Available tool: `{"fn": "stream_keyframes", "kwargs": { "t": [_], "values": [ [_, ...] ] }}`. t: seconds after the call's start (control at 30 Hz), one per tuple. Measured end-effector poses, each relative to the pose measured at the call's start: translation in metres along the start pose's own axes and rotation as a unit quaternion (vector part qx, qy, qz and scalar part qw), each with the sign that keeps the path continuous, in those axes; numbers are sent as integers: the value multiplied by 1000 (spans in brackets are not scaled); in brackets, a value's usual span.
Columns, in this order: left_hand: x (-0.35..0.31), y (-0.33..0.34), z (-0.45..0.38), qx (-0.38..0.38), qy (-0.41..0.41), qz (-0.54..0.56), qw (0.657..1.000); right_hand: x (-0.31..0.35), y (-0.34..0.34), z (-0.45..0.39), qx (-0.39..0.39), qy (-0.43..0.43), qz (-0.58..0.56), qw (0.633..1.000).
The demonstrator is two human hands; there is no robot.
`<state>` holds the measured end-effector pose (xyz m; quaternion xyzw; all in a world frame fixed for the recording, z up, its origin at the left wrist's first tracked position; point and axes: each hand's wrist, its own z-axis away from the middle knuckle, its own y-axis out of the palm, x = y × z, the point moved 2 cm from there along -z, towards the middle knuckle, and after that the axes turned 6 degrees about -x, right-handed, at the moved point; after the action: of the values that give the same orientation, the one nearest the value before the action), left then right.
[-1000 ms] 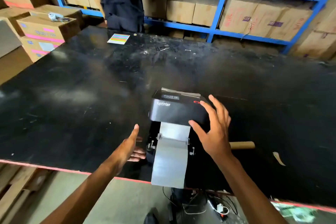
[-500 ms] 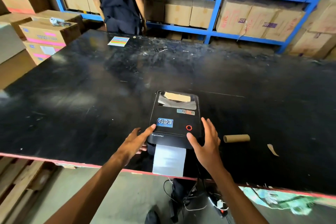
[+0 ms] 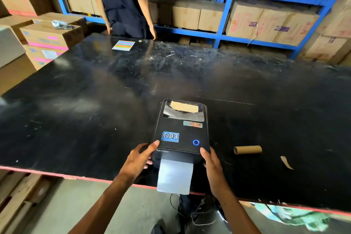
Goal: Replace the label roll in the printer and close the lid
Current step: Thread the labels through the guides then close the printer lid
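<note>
Head view looks down on a black label printer standing near the front edge of a wide black table, its long axis running away from the person, its paper slot facing them. Its lid is down flat, with a window at the far end showing the roll inside and a blue ring lit at the near right corner. A strip of blank label paper hangs out of the front slot and over the table's red-trimmed edge. The left hand grips the printer's near left corner, thumb on the lid and fingers curled around the side; the right hand holds the near right corner, thumb on the lid, its other fingers hidden. An empty cardboard core lies on its side to the right of the printer, well apart, with a paper scrap beyond it. Wide bare tabletop lies to the left and behind. A colour-striped card sits at the far edge, where another person stands before blue shelving stacked with cartons
</note>
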<state>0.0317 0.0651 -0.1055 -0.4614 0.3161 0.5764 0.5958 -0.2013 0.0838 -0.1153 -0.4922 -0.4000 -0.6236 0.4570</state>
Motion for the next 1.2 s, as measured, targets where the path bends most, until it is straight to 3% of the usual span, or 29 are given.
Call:
{"fn": "stream_keyframes", "kwargs": {
  "t": [1.2],
  "values": [
    [7,5,-3,-17,14,21,1000,-4,1,-2,-8,10,-26,1000]
  ]
}}
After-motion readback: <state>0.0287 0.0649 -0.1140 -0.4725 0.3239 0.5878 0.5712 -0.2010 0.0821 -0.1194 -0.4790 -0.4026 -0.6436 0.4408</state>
